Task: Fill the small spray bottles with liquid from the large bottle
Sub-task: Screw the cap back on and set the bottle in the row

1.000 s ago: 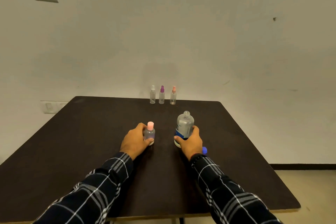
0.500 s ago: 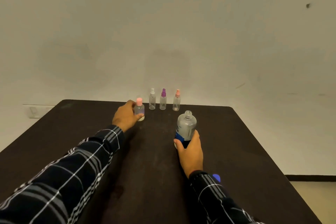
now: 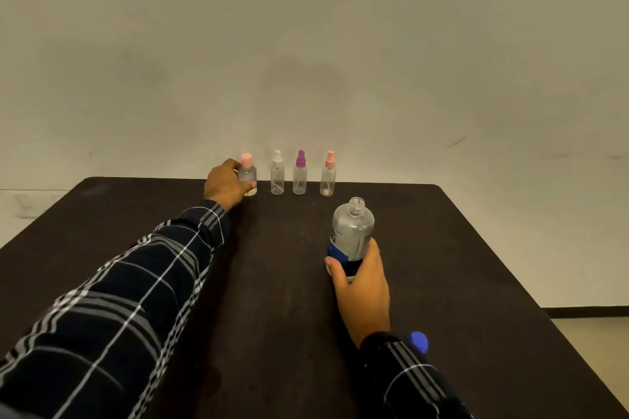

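Note:
My left hand (image 3: 224, 184) grips a small pink-capped bottle (image 3: 247, 177) at the table's far edge, at the left end of a row. To its right stand three small clear spray bottles: a white-topped one (image 3: 277, 173), a purple-topped one (image 3: 300, 174) and a pink-topped one (image 3: 328, 175). My right hand (image 3: 364, 286) holds the large clear bottle (image 3: 350, 235) with a blue label. It stands upright on the table with its neck uncapped.
The dark table (image 3: 279, 299) fills the lower view, with a pale wall right behind the row. A round blue cap (image 3: 419, 342) lies on the table beside my right sleeve. The table's right edge drops to the floor.
My left hand carried the pink-capped bottle from beside the large bottle away to the far edge, next to the row. My right hand stayed on the large bottle.

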